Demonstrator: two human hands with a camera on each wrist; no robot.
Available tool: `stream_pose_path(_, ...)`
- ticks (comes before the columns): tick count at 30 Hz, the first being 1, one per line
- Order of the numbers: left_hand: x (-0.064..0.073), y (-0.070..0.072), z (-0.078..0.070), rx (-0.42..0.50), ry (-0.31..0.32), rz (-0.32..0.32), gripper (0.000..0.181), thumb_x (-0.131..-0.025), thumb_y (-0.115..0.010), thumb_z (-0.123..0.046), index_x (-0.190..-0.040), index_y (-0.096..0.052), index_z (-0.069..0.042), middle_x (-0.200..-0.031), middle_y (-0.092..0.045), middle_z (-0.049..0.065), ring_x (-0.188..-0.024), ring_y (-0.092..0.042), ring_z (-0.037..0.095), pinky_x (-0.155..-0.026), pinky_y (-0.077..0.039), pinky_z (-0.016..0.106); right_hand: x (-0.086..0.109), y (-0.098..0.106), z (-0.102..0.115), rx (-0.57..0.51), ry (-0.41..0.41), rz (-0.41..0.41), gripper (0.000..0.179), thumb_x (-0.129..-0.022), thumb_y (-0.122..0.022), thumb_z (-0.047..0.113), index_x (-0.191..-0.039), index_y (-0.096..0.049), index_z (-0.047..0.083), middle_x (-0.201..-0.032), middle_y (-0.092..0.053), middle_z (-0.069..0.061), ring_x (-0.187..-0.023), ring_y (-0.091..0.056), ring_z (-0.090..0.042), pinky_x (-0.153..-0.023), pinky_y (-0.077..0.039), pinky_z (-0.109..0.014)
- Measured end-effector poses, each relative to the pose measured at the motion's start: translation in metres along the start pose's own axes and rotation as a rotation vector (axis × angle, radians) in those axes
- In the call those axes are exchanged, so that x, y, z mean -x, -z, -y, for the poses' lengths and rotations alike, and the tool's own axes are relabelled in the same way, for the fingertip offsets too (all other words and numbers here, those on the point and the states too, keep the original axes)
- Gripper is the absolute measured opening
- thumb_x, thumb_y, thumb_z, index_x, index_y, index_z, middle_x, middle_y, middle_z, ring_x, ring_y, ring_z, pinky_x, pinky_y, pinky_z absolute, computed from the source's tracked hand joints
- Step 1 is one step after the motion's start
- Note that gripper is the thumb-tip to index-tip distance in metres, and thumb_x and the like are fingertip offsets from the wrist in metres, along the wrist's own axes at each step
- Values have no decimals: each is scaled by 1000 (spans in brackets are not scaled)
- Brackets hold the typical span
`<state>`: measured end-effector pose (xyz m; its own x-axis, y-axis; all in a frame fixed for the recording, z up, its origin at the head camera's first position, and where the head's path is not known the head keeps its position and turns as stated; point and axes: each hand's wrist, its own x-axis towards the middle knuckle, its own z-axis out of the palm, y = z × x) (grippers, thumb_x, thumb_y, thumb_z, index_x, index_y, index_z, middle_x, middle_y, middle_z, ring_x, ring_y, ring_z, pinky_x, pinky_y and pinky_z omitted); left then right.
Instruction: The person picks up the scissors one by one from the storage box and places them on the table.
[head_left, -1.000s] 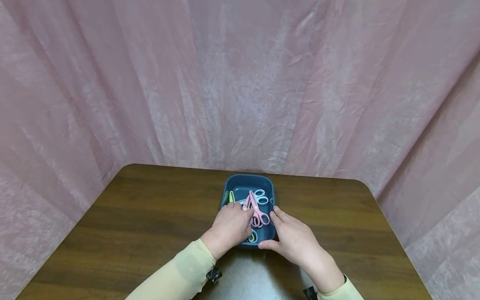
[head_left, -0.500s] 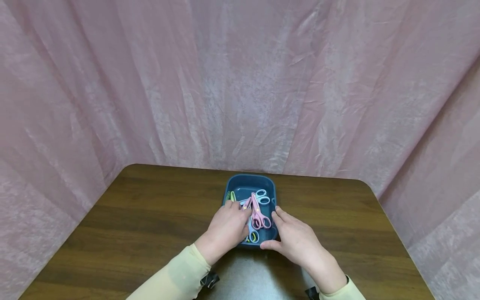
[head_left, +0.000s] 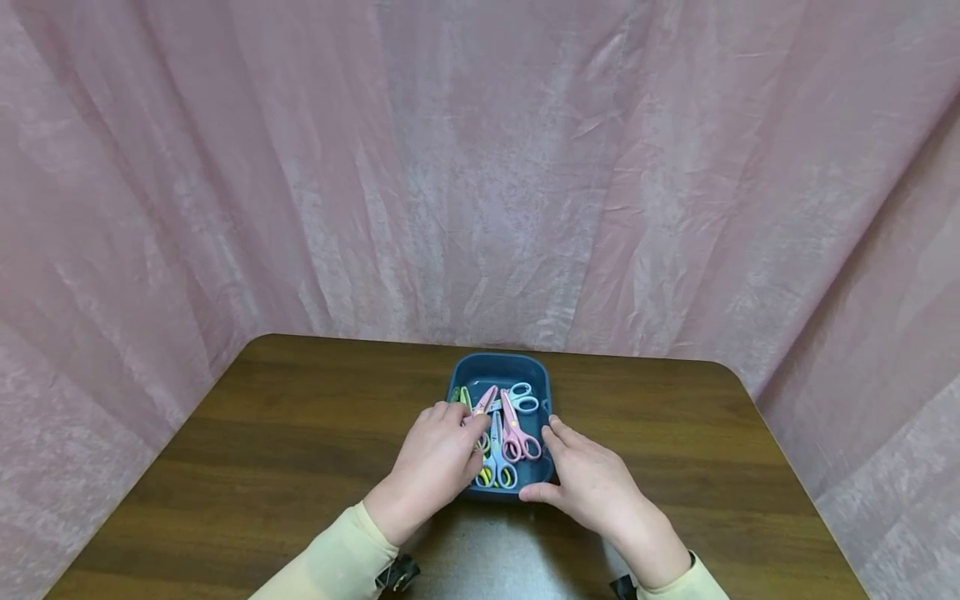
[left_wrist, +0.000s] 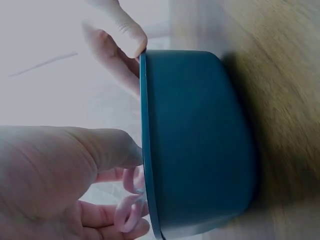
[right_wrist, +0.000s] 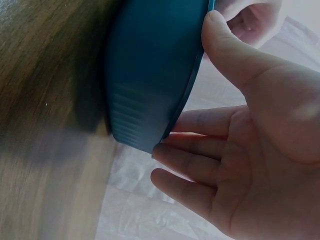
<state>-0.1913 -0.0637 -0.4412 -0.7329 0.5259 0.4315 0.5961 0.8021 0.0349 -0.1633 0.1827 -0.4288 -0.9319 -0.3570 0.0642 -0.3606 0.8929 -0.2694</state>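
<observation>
A dark teal plastic bin (head_left: pixel 498 358) holds several pairs of children's scissors. My left hand (head_left: pixel 433 454) reaches over its left side and pinches pink scissors (head_left: pixel 486 399); their pink handles (left_wrist: pixel 130 214) show between thumb and fingers in the left wrist view. A second pair of pink scissors (head_left: pixel 517 442) lies to the right, below light blue scissors (head_left: pixel 523 400). Periwinkle scissors (head_left: pixel 497 450) lie nearer, over yellow handles (head_left: pixel 507 477). Green scissors (head_left: pixel 466 396) are partly hidden by my left hand. My right hand (head_left: pixel 592 479) rests against the bin's near right corner, thumb on the rim, fingers fairly straight.
The bin stands on a brown wood-grain table (head_left: pixel 300 417), near the middle of its far edge. A pink curtain (head_left: pixel 480 167) hangs behind and at both sides.
My left hand has shifted left, taking one pair of pink scissors away from the other. More of the periwinkle scissors and yellow handles now shows. My right hand stays at the corner.
</observation>
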Motion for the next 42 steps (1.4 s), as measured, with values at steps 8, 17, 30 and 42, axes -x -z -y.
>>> stream_pose_path(8,7,6,9,54,7,-72,40,-88,-91,-16,-125,-76,-11,-115,-73,16,-102,-67,34,-97,-58,52,0,-1,0,-1,-3,-1,100,-84,-90,62,-151,-61,-6,-161,-55,-25,-143,-61,-40,-110,-54,-55)
stream_pose_path(17,19,11,25,50,73,-101,43,-88,-92,-16,-128,-77,-9,-118,-72,16,-103,-66,35,-100,-56,53,-2,0,1,5,-9,12,101,-84,-90,63,-152,-61,-6,-161,-55,-25,-144,-60,-40,-111,-53,-56)
stream_pose_path(30,38,11,49,16,137,-156,39,-86,-91,-11,-122,-77,-11,-113,-72,15,-99,-68,37,-90,-58,51,-1,-1,1,10,-18,22,101,-84,-90,63,-153,-60,-5,-162,-54,-24,-145,-59,-38,-111,-54,-56)
stream_pose_path(42,51,9,70,-3,175,-118,29,-85,-89,-5,-110,-76,-5,-106,-72,17,-92,-68,40,-84,-58,53,-1,0,1,2,-25,32,100,-85,-90,63,-153,-60,-5,-163,-54,-24,-145,-58,-39,-112,-53,-57)
